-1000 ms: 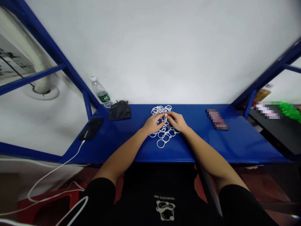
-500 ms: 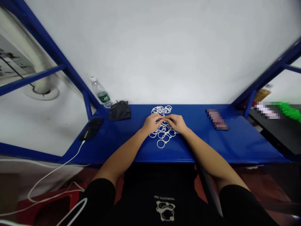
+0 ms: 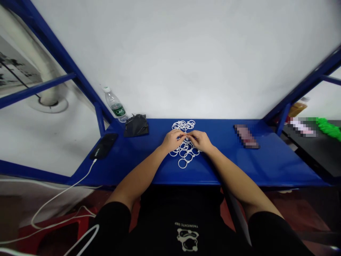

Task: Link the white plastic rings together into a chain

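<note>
My left hand (image 3: 172, 140) and my right hand (image 3: 200, 140) meet fingertip to fingertip above the blue tabletop (image 3: 133, 160). Both are closed in a pinch around a small white plastic ring, which the fingers mostly hide. Below and between the hands lie several loose white rings with little knobs, the nearest one (image 3: 182, 168) close to the front edge. Behind my fingers sits a second heap of the same rings (image 3: 181, 124), overlapping each other.
At the back left stand a water bottle (image 3: 117, 106) and a crumpled black bag (image 3: 136, 126). A black power bank or phone (image 3: 103, 146) with a white cable (image 3: 64, 190) lies at the left edge. A blurred-out reddish item (image 3: 246, 136) lies to the right.
My hands stay nearly in place, fingertips together, with only slight finger movement. The view has shifted very slightly; the ring heaps look the same.
</note>
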Motion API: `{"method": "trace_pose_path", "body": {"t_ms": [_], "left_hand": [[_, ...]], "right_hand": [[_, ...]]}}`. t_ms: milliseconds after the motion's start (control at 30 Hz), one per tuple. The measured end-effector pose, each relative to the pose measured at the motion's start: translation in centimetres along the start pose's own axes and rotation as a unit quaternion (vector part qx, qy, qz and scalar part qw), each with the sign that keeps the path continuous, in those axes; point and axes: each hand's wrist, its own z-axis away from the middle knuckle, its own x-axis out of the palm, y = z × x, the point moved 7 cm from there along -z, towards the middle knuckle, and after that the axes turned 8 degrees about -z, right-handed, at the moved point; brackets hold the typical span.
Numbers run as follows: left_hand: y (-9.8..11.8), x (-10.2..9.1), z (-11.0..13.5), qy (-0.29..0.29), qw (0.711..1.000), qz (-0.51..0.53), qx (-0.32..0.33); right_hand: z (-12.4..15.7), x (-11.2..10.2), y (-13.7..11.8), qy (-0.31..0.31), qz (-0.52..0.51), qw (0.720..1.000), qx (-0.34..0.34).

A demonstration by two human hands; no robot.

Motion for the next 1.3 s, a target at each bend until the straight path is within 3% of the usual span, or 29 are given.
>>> {"method": "trace_pose_path", "body": {"t_ms": [133,267,367,500,767,933,1133,1300], "left_hand": [[-1.2,0.0,-0.2,-0.006,0.999,-0.038,-0.009],[-4.8,-0.6,0.1,0.006,0.986,-0.115,-0.121],[-7.3,-0.3,0.8,-0.035,0.962,-0.170,-0.211],[-8.1,0.5,1.2,-0.088,0.952,-0.178,-0.233],[-7.7,0.4,1.0,-0.083,0.950,-0.184,-0.237],[-6.7,-1.1,0.3,-0.007,0.962,-0.154,-0.223],[-2.3,-1.8,-0.1,0.061,0.994,-0.046,-0.085],[0.7,-0.5,0.3,0.026,0.999,-0.010,0.025]], "right_hand": [[-0.1,-0.2,0.7,0.023,0.002,0.999,0.022],[-0.2,-0.4,1.0,0.027,-0.007,0.999,0.023],[-0.2,-0.5,1.0,0.024,-0.002,0.999,0.025],[-0.3,-0.4,0.9,0.011,0.010,1.000,0.025],[-0.4,0.0,1.4,-0.009,0.001,0.999,0.037],[-0.3,-0.1,1.5,-0.004,0.001,0.999,0.043],[-0.2,-0.3,1.4,0.017,-0.008,0.999,0.042],[-0.1,-0.3,1.2,0.011,0.002,1.000,0.010]]}}
